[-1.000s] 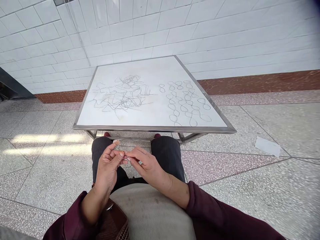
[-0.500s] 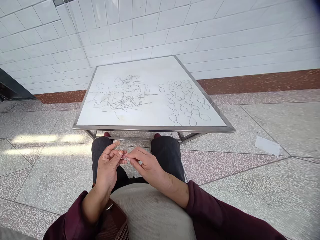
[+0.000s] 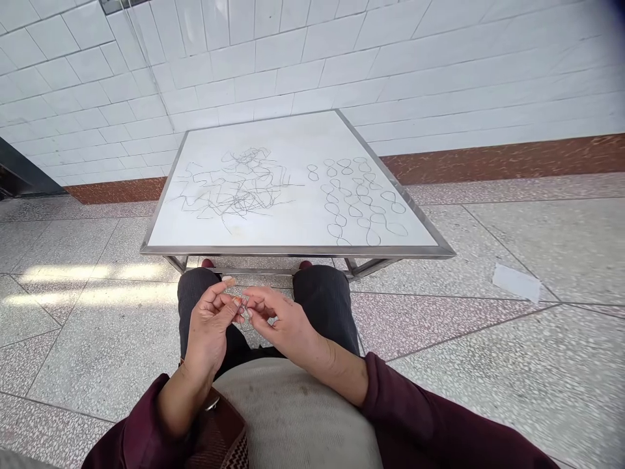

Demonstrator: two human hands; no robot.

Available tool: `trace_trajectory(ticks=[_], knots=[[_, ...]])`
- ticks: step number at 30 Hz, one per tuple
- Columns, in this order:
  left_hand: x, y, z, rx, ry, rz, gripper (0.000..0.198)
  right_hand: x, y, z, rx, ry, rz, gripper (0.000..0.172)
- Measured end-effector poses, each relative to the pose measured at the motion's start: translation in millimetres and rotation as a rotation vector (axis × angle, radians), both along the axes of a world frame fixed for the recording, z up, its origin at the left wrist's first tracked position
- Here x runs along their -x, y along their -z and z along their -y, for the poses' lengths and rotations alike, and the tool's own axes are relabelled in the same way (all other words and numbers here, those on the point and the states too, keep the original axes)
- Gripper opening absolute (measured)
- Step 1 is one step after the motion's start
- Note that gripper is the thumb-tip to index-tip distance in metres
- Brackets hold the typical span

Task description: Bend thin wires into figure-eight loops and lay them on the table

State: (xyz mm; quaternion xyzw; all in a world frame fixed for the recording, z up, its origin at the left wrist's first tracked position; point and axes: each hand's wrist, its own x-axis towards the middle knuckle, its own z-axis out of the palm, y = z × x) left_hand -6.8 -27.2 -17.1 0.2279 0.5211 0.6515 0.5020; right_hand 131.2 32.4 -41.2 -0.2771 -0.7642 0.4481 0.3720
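Note:
My left hand pinches a short thin wire between thumb and index finger, above my lap. The tip of one of its raised fingers carries a pale wrap. My right hand meets it from the other side, thumb and fingertips closed round the same wire. Most of that wire is covered by the fingers, so its shape is hard to make out. Beyond both hands, a tangled pile of loose bent wires lies on the table's left half. Several figure-eight wire loops are laid out on the right half.
The low white table has a metal rim and stands against a white tiled wall. My knees are close to its front edge. A white paper strip lies on the speckled floor at right.
My right fingertips have shifted slightly and loosened a little around the wire, while my left hand keeps its pinch. The wires on the table look the same; the view has moved slightly.

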Motion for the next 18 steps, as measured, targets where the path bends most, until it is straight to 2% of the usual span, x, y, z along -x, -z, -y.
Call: trace_trajectory(ticks=[11, 16, 18], knots=[[-2.3, 0.7, -0.3, -0.032, -0.039, 0.017, 0.044, -2.7, 0.4, 0.0, 0.116, -0.005, -0.027, 0.024], [-2.6, 6.9, -0.6, -0.045, -0.025, -0.015, 0.037, -2.1, 4.5, -1.9, 0.142, 0.001, 0.030, 0.019], [-2.3, 10.6, -0.2, -0.050, -0.021, -0.048, 0.035, -1.2, 5.6, -2.9, 0.106, -0.013, 0.030, 0.020]])
